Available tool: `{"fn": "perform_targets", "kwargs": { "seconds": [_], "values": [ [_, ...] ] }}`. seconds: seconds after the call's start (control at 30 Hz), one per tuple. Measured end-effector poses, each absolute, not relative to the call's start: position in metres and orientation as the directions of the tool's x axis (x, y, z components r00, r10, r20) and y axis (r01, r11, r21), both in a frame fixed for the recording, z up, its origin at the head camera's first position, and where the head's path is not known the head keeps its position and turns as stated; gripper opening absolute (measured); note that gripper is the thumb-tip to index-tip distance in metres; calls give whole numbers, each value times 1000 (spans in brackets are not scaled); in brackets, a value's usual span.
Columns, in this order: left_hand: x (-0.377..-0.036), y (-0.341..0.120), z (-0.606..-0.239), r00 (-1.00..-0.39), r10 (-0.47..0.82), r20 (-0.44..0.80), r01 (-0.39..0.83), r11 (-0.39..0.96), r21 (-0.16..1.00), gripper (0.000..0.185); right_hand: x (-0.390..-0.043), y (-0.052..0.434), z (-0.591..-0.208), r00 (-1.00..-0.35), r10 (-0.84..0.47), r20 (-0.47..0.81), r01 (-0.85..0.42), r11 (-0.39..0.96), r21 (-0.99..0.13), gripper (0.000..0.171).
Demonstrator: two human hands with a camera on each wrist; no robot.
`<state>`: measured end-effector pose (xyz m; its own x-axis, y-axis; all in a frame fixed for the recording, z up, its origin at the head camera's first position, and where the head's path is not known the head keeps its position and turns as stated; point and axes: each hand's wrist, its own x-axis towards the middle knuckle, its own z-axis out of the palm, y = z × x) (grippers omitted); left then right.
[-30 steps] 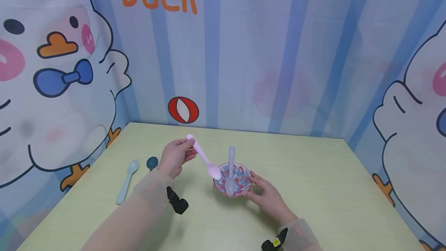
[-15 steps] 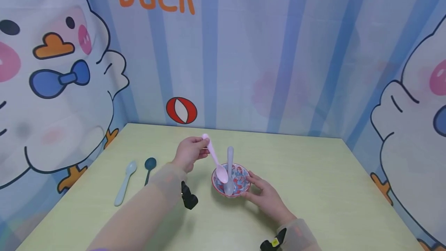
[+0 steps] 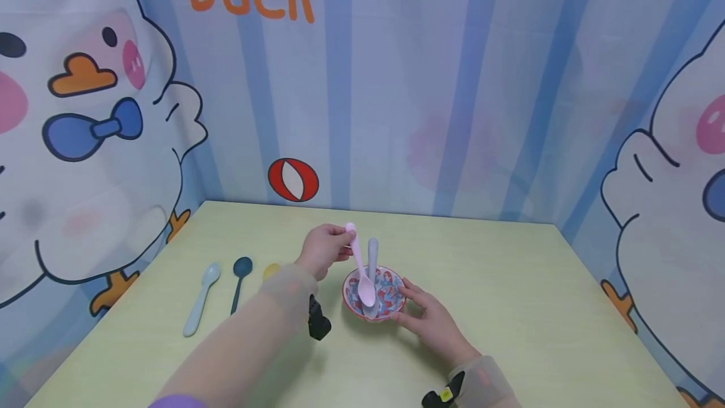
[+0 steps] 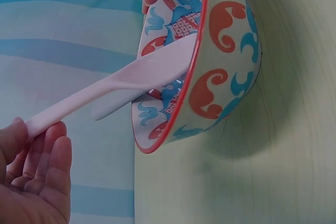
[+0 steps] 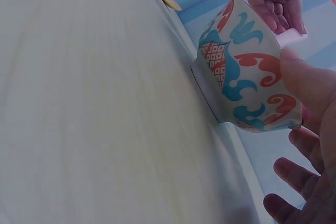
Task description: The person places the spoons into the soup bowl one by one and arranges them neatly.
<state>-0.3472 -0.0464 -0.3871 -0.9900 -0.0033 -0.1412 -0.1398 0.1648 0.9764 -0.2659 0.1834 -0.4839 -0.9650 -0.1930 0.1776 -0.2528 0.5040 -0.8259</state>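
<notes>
Between thumb and fingertips, my left hand (image 3: 325, 250) pinches the handle end of a pink spoon (image 3: 358, 257), whose bowl-shaped end dips inside a patterned bowl (image 4: 226, 72). A pale lavender spoon (image 3: 372, 254) leans in that same bowl, its handle sticking up past the rim. My right hand (image 3: 433, 320) holds the bowl's right side, the thumb (image 5: 307, 77) at the rim in the right wrist view and a finger on the inner side in the left wrist view. Red and blue swirls cover the bowl, which stands on the table.
On the left of the table (image 3: 487, 282) lie a light blue spoon (image 3: 202, 298) and a dark teal spoon (image 3: 240, 276). A yellow rounded end (image 3: 271, 271) shows partly behind my left sleeve. A striped curtain (image 3: 385, 80) with cartoon ducks closes off the back and sides.
My left hand has moved right, carrying the pink spoon from the bowl's left edge into it, beside the lavender spoon. The teal spoon and yellow end have come into sight. My right hand stays put.
</notes>
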Motion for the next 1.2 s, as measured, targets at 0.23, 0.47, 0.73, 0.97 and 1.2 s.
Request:
{"fn": "perform_targets", "kwargs": {
  "seconds": [0.23,0.47,0.73,0.97,1.2],
  "values": [
    [-347,-38,-389,-990,27,-139,-130,219,967,31,-267,184,-486,-965,-192,181,-255,505,-825,60],
    [-348,-32,-394,-989,36,-140,-127,250,960,31,-267,184,-486,-965,-192,177,-251,503,-827,60],
    [-354,-26,-404,-984,37,-174,-158,268,950,29,-267,184,-487,-965,-189,182,-253,500,-828,60],
    [-357,-23,-410,-982,30,-187,-166,333,928,30,-268,185,-487,-963,-190,192,-262,491,-831,60],
    [-361,-25,-418,-980,14,-199,-183,327,927,30,-268,185,-488,-963,-189,192,-262,488,-833,60]
  ]
}}
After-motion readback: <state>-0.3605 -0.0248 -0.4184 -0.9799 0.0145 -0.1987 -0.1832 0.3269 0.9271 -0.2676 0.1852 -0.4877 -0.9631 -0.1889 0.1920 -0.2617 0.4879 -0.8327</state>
